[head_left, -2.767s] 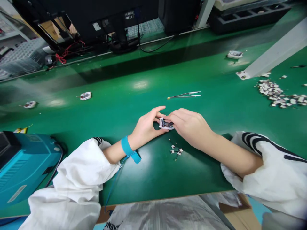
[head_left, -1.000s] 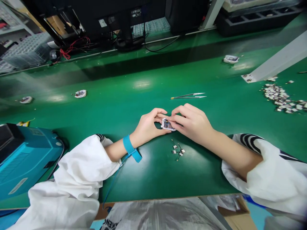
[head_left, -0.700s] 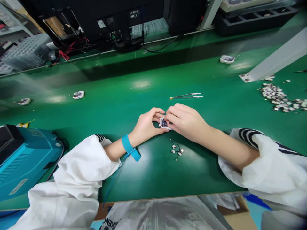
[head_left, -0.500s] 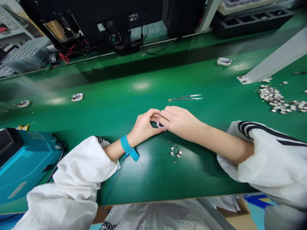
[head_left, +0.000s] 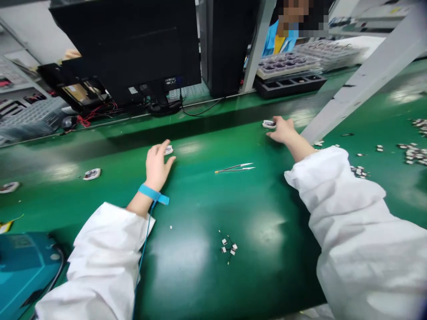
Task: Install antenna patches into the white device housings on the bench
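Note:
My left hand (head_left: 156,168) is over the left-centre of the green bench, thumb and fingers apart. Just past its fingertips lies a small white-rimmed casing (head_left: 169,150), partly hidden by the fingers; whether they touch it I cannot tell. Farther out on the right, my right hand (head_left: 283,131) reaches to another white-rimmed casing (head_left: 268,124), its thumb and fingers spread at the casing's right end. Between the hands lies a pair of tweezers (head_left: 235,168). Nearer me sits a small cluster of square parts with short leads (head_left: 229,247).
Two more casings (head_left: 92,174) lie at left. A teal machine (head_left: 30,271) stands at the lower left, and a slanted metal post (head_left: 360,80) rises at right beside scattered small parts (head_left: 415,153). Behind are a black monitor (head_left: 133,53), trays (head_left: 290,84) and another person.
My hands were together around a small white casing; they have parted, the left going left and forward, the right forward and right. The view has tilted up.

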The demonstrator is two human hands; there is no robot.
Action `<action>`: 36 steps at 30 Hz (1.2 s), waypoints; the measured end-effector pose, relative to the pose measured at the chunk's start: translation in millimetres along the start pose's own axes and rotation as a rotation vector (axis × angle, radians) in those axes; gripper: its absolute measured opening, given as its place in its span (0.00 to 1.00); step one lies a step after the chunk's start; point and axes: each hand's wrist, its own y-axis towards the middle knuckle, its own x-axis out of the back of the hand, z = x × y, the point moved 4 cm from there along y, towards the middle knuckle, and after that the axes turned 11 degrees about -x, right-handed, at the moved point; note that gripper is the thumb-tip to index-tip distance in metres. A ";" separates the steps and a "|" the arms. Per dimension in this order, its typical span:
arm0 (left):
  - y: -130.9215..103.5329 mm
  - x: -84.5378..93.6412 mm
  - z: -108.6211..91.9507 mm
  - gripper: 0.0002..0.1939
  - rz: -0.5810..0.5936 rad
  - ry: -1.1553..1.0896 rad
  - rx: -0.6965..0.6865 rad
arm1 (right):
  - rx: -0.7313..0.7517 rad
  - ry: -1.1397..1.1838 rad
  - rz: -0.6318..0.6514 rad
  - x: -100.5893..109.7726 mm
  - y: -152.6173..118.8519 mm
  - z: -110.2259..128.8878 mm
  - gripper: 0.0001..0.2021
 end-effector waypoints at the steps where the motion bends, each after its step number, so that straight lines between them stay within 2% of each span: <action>1: -14.4 0.6 -23.3 0.13 0.071 -0.009 -0.045 | -0.055 -0.018 0.004 -4.6 4.1 -11.8 0.13; 2: -31.6 -0.9 -48.7 0.06 0.173 -0.037 -0.093 | -0.106 -0.039 0.012 -9.2 7.1 -21.2 0.14; 3: -50.6 -5.0 -75.0 0.04 0.318 -0.093 -0.163 | -0.152 -0.063 0.023 -13.6 9.4 -28.4 0.15; 4: -71.1 -11.9 -100.7 0.06 0.520 -0.162 -0.259 | -0.186 -0.077 0.036 -17.4 11.1 -33.4 0.15; 5: -89.5 -16.9 -121.0 0.09 0.653 -0.188 -0.319 | -0.210 -0.086 0.049 -20.4 12.6 -36.4 0.15; 6: -103.8 -20.7 -135.9 0.11 0.721 -0.174 -0.372 | -0.228 -0.092 0.059 -22.5 13.9 -37.5 0.15; 8: -120.6 -27.7 -149.2 0.12 0.763 -0.090 -0.426 | -0.249 -0.094 0.065 -22.6 15.5 -33.5 0.14; 11: -126.3 -35.1 -144.8 0.12 0.777 0.020 -0.453 | -0.251 -0.078 0.069 -11.7 12.1 -7.6 0.15; 13: -124.8 -35.1 -137.3 0.11 0.781 0.019 -0.432 | -0.211 -0.047 0.117 0.8 0.1 25.4 0.17; 14: -123.4 -33.1 -133.8 0.10 0.770 0.002 -0.415 | -0.179 -0.023 0.154 7.9 -10.6 46.0 0.21; 16: -119.3 -25.3 -126.9 0.08 0.700 -0.036 -0.374 | -0.080 0.042 0.271 20.1 -42.7 91.8 0.26; 18: -112.8 -14.5 -118.5 0.07 0.580 -0.108 -0.294 | 0.031 0.098 0.395 28.5 -85.5 135.1 0.24; 21: -99.4 -2.3 -103.1 0.12 0.400 -0.269 -0.116 | 0.150 0.172 0.573 29.5 -148.4 178.0 0.21; 23: -90.0 -2.1 -96.9 0.11 0.344 -0.301 -0.088 | 0.176 0.210 0.664 24.0 -176.2 189.4 0.20; 25: -82.8 -7.9 -96.3 0.07 0.336 -0.239 -0.166 | 0.184 0.243 0.710 17.6 -189.3 192.2 0.19; 30: -83.5 -27.0 -99.8 0.06 0.387 -0.055 -0.419 | 0.153 0.353 0.717 9.4 -186.7 189.3 0.11; 33: -88.0 -30.2 -98.1 0.08 0.439 0.003 -0.459 | 0.132 0.354 0.684 7.9 -182.6 186.8 0.06; 36: -87.9 -28.0 -97.9 0.09 0.450 0.021 -0.471 | 0.121 0.346 0.645 9.5 -182.9 183.7 0.08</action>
